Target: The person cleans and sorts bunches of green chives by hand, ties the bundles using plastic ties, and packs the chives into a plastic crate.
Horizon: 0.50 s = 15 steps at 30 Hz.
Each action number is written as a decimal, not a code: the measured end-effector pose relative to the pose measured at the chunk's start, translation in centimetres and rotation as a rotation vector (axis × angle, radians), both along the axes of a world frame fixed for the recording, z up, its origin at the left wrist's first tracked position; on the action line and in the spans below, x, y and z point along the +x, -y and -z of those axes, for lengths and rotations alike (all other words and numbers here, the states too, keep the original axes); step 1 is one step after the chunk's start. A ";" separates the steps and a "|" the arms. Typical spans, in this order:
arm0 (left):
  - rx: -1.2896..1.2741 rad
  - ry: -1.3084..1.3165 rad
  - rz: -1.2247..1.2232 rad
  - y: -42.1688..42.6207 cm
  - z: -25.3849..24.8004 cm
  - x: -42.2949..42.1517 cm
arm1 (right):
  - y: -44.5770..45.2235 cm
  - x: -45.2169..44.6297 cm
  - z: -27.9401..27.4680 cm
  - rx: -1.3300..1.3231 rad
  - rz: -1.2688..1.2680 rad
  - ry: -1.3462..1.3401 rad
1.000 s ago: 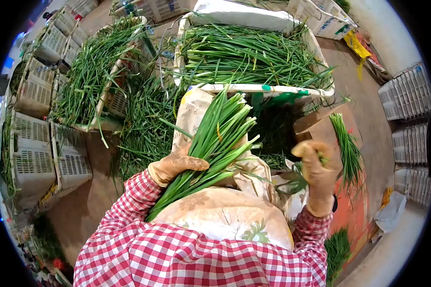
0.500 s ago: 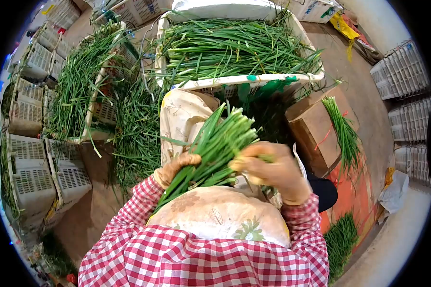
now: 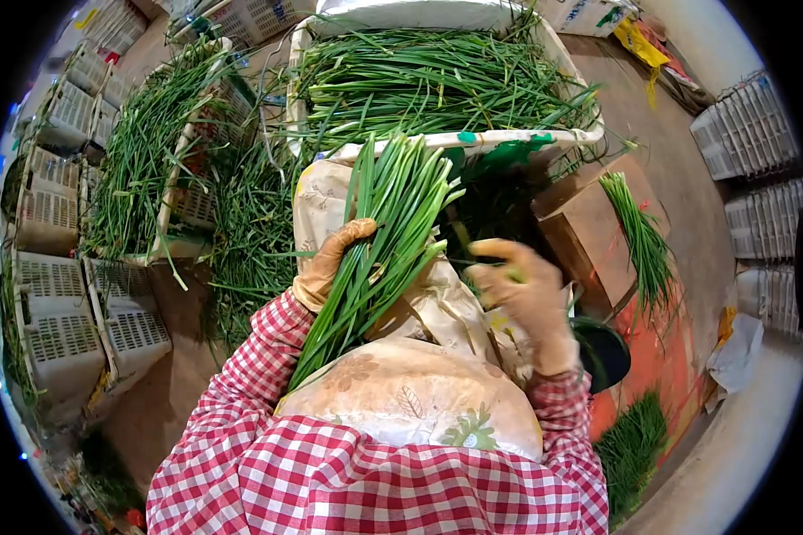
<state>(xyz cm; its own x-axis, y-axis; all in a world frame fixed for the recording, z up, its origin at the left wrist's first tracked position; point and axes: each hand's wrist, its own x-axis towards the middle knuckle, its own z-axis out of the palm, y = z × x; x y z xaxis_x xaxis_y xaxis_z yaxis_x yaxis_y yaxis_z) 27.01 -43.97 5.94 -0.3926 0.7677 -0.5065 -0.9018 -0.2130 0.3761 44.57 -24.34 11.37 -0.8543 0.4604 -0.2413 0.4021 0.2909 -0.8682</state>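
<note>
My left hand (image 3: 335, 259), in a tan glove, is closed around a bunch of garlic chives (image 3: 393, 214). The bunch slants above my lap, pale cut ends up and to the right, green tips down toward my apron (image 3: 401, 392). Off to the right of the bunch, my right hand (image 3: 522, 290) is gloved too and smeared by motion. Its fingers appear apart, clear of the bunch. A faint blurred strand shows near its fingertips; whether it touches them I cannot tell.
Ahead is a white crate (image 3: 589, 138) heaped with chives; another filled crate (image 3: 174, 201) stands left. A chive bundle (image 3: 638, 241) lies on a cardboard box (image 3: 580, 241) at right, with more chives (image 3: 633, 450) below. Stacked crates (image 3: 58, 330) line the left side.
My right hand has come away from the bunch, down and to the right. My left hand has lifted the bunch forward, and it now stands more upright.
</note>
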 end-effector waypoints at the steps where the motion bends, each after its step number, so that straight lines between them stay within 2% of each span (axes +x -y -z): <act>1: 0.083 -0.075 0.091 0.1 -0.3 -0.3 | 1.6 -1.2 -0.4 -0.041 -0.014 -0.016; 2: 0.079 -0.073 0.104 0.9 1.0 0.0 | 2.8 -2.1 -0.9 -0.082 -0.027 -0.030; 3: -0.043 -0.256 0.093 2.3 3.4 0.7 | 3.6 -2.3 0.5 -0.241 0.004 -0.093; 4: 0.046 -0.262 0.141 3.0 3.4 0.9 | 4.1 -2.4 1.9 -0.397 0.032 -0.160; 6: 0.224 -0.271 0.239 4.4 3.4 1.3 | 3.9 -2.7 1.6 -0.421 0.037 -0.114; 8: 0.158 -0.343 0.280 5.3 3.7 2.1 | 3.6 -2.8 1.6 -0.678 0.104 -0.141; 9: 0.138 -0.187 0.323 5.5 2.9 2.4 | 3.4 -3.0 2.0 -0.734 0.153 -0.178; 12: 0.194 -0.058 0.279 4.2 0.8 2.0 | 1.1 -3.0 2.3 -0.632 0.082 -0.160; 13: 0.195 0.019 0.187 6.1 5.9 1.1 | 0.8 -3.2 2.2 -0.630 0.097 -0.224; 14: 0.166 0.054 0.084 4.6 1.5 2.2 | 0.5 -3.2 1.7 -0.663 0.120 -0.206; 15: 0.160 -0.007 0.096 4.1 0.5 2.2 | -0.1 -2.8 2.6 -0.624 0.139 -0.257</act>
<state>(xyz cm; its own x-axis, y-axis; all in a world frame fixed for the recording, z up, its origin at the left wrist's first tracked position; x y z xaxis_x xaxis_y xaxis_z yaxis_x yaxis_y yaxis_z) 29.20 -48.06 5.46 -0.3168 0.8723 -0.3724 -0.9182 -0.1836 0.3511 41.73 -24.22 8.78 -0.8629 0.4104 -0.2949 0.1588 -0.3338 -0.9292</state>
